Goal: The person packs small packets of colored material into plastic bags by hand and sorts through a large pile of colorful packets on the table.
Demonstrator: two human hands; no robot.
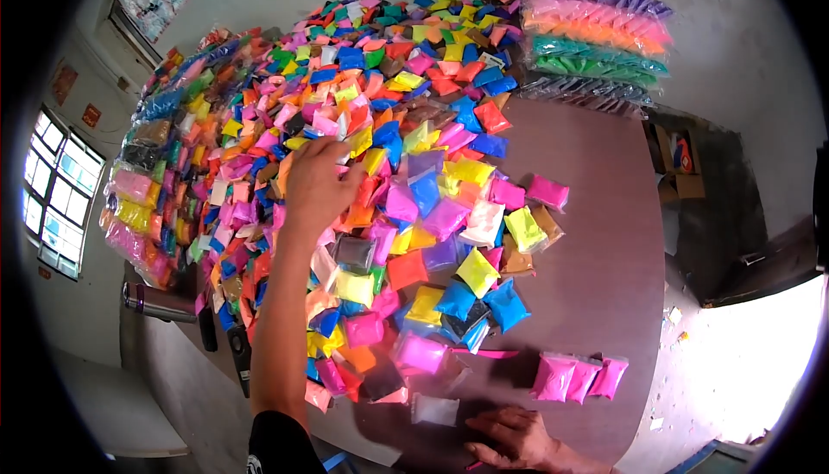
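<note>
My left hand point(321, 182) reaches into a big heap of small coloured packets. Its thumb and fingers are apart, and the fingertips touch packets near a yellow packet point(360, 141). Whether one is pinched there is hard to see. Low at the table's front edge, my right hand point(511, 438) rests with curled fingers. A thin pink tip point(473, 465) shows below its thumb; the rest is hidden. Beside that hand lies a clear packet with pale contents point(434, 410). To its upper right, three pink packets point(577, 378) lie in an overlapping row.
The heap point(406, 68) covers the left and back of the brown table point(596, 241). Large clear bags of packets point(596, 34) are stacked at the back right, more bags point(142, 189) at the left. A pink stick point(485, 354) lies by the heap. A cardboard box point(682, 172) stands beyond the table.
</note>
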